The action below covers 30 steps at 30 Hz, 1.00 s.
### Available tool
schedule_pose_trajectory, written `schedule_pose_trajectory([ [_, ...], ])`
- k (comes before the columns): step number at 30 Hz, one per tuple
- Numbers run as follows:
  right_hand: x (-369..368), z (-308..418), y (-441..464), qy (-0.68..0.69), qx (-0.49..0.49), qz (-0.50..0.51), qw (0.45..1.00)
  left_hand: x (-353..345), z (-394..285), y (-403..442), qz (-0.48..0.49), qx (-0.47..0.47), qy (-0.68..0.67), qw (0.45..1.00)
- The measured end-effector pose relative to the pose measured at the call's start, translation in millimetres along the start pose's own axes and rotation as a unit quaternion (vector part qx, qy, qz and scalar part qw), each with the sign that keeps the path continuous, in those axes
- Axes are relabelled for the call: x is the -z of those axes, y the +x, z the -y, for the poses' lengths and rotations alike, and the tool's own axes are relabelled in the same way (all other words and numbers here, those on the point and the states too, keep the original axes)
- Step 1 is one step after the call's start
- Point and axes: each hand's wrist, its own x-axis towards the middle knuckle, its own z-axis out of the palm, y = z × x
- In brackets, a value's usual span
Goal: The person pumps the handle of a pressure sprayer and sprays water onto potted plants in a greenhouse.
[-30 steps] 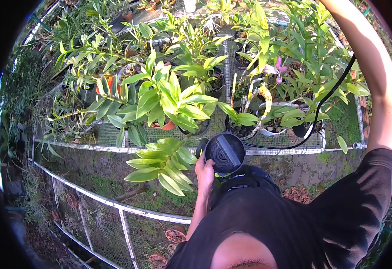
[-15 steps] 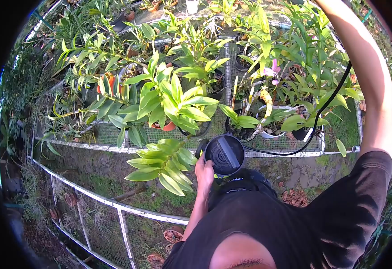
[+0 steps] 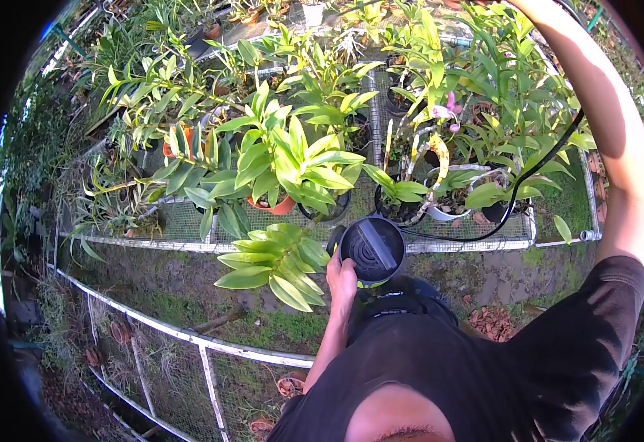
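My left hand (image 3: 343, 276) grips the near left side of a round black sprayer tank (image 3: 386, 271), held in front of my waist. Its dark top has a raised bar across it, and a bit of yellow-green shows on the lower side. From the tank a black hose (image 3: 476, 239) curves right and up behind my right forearm. My right arm reaches far forward over the plants; my right hand (image 3: 473, 3) is mostly cut off by the top edge, so its grip is hidden. A leafy orchid shoot (image 3: 281, 264) hangs close to my left hand.
Potted orchids crowd mesh benches with a white frame (image 3: 476, 246) ahead; one carries a purple flower (image 3: 448, 110). An orange pot (image 3: 272, 205) stands near the front edge. Behind, at lower left, runs a white rail (image 3: 255, 356). Dry leaves (image 3: 490, 323) lie on the ground.
My right hand has come slightly into view at the top edge. The tank and my left hand sit a little further right in view, as the camera shifts slightly.
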Motion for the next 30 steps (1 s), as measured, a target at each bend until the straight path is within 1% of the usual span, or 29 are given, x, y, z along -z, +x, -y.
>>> schedule_pose_trajectory([
  [1,-8.5,-9.2,5.2,-0.024,0.005,0.012,1.0,-0.1,-6.9,-3.8,-0.003,0.004,0.011,1.0],
  [3,-17.9,-25.5,4.8,-0.058,-0.027,0.051,0.997,0.2,-18.7,-10.7,-0.007,0.01,0.033,0.999],
  [4,-18.0,-32.2,1.0,-0.074,-0.046,0.068,0.994,1.9,-7.0,-7.7,-0.002,0.005,0.02,1.0],
  [5,-21.6,-39.3,-6.7,-0.031,-0.039,0.072,0.996,2.4,-2.1,-6.6,0.002,-0.007,0.016,1.0],
  [7,-26.5,-40.0,-51.5,0.055,-0.024,0.08,0.995,4.4,2.6,-7.4,0.01,-0.031,0.01,0.999],
  [8,-25.1,-37.5,-67.7,0.082,-0.028,0.125,0.988,5.9,3.5,-10.4,0.019,-0.028,0.018,0.999],
  [9,-21.5,-26.4,-90.8,0.039,-0.015,0.072,0.997,5.9,0.7,-14.5,0.028,-0.026,0.027,0.999],
  [11,-13.6,-1.8,-136.4,0.005,-0.077,-0.006,0.997,5.9,-6.0,-26.2,0.045,-0.018,0.028,0.998],
  [12,-10.4,2.2,-151.2,0.005,-0.08,-0.005,0.997,5.7,-11.0,-31.7,0.052,-0.014,0.021,0.998],
  [13,-7.4,5.4,-164.7,0.007,-0.08,0.018,0.997,8.0,-13.0,-37.1,0.059,-0.008,0.015,0.998],
  [14,-4.1,8.3,-177.2,0.008,-0.079,0.042,0.996,12.1,-8.5,-39.5,0.043,-0.013,0.073,0.996],
  [16,0.0,16.8,-198.7,0.008,-0.072,0.084,0.994,18.5,-1.6,-43.9,0.05,-0.032,0.076,0.995],
  [17,-0.7,22.7,-207.8,0.008,-0.099,0.056,0.993,21.7,0.3,-46.1,0.052,-0.042,0.077,0.995],
  [18,3.5,10.5,-219.0,0.033,-0.033,0.049,0.998,26.5,-4.8,-48.9,0.06,-0.012,0.121,0.991],
  [21,16.0,11.5,-241.1,0.025,0.012,0.12,0.992,35.2,-7.1,-59.8,0.08,-0.035,0.099,0.991],
  [22,14.8,12.3,-244.0,0.045,0.007,0.117,0.992,39.1,-9.4,-63.0,0.088,-0.035,0.091,0.991],
  [25,8.4,5.3,-243.3,0.043,0.0,-0.047,0.998,56.6,-13.4,-77.4,0.105,-0.028,0.07,0.992],
  [26,11.5,4.8,-241.1,0.082,-0.006,-0.058,0.995,61.8,-12.4,-80.1,0.107,-0.027,0.061,0.992],
  [27,10.7,2.6,-227.7,0.078,-0.033,-0.065,0.994,65.8,-12.7,-81.8,0.107,-0.028,0.05,0.993],
  [29,16.3,5.6,-220.0,0.038,-0.031,-0.121,0.991,74.3,-12.2,-88.3,0.085,-0.026,0.049,0.995],
  [30,17.7,7.5,-216.3,0.05,-0.024,-0.132,0.99,78.6,-11.5,-92.4,0.077,-0.022,0.045,0.996],
])
